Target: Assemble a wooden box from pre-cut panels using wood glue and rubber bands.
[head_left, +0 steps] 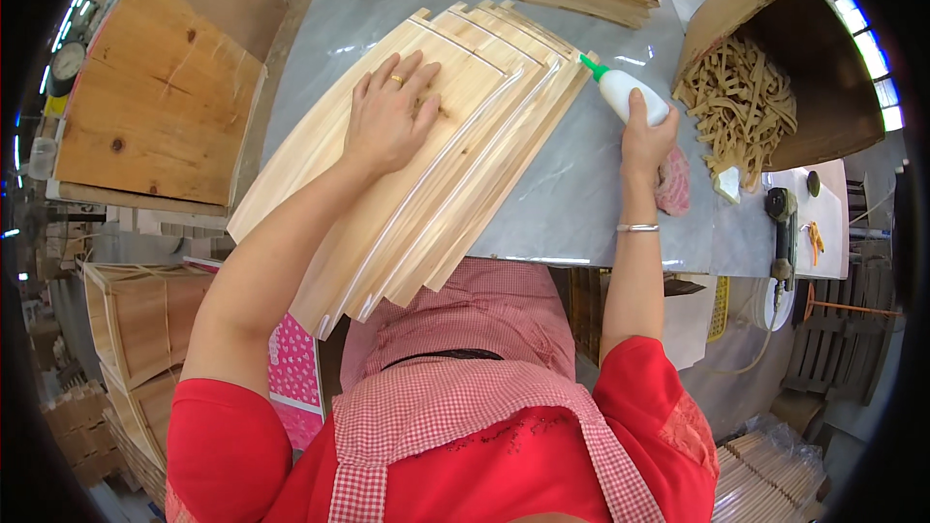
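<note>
Wooden boards (431,157), pale, fanned, white-streaked

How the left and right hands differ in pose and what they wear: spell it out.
The left hand lies spread, palm down, on the wooden boards; the right hand is curled around a green-tipped white bottle. The left hand wears a gold-coloured ring; no ring shows on the right hand, whose wrist bears a silvery bangle. Both hands are ungloved.

You can read no text, label, number or sign here. At the upper left of the frame, the round pale dial (68,62) is too small for you to read.
</note>
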A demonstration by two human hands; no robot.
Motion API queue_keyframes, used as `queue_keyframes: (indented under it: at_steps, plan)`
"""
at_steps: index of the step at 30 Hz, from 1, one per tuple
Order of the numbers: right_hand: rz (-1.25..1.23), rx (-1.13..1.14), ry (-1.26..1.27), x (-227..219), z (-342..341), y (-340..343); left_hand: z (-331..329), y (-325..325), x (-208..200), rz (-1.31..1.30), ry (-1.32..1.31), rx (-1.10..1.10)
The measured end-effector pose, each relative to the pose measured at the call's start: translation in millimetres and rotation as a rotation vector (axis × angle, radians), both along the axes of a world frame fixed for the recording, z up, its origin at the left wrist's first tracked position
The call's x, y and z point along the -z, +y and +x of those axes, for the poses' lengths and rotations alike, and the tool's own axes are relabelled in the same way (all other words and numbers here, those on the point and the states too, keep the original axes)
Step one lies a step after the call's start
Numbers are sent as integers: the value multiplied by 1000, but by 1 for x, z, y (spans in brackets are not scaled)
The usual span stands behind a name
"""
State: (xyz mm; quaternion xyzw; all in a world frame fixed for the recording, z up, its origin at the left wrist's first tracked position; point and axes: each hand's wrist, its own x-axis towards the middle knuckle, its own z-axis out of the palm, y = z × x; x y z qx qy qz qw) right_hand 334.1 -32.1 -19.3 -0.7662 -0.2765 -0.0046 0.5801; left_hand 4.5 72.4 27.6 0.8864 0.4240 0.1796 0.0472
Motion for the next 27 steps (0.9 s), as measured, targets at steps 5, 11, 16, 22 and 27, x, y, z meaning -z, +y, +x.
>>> queue_keyframes:
  at_steps: [5,11,16,22,27]
  plan:
    - [12,9,-45,12,-1,-11,-1,3,8,35,-37,27]
    - [-56,-107,24,6,-33,-57,-5,3,14,87,-56,31]
    - [-29,-292,97,-5,-87,-104,-4,4,19,122,-50,13]
    - [-49,-534,140,-20,-153,-160,-2,-6,-9,-31,-50,8]
    - [-121,-781,100,-25,-198,-200,-5,-8,-7,-47,-76,1]
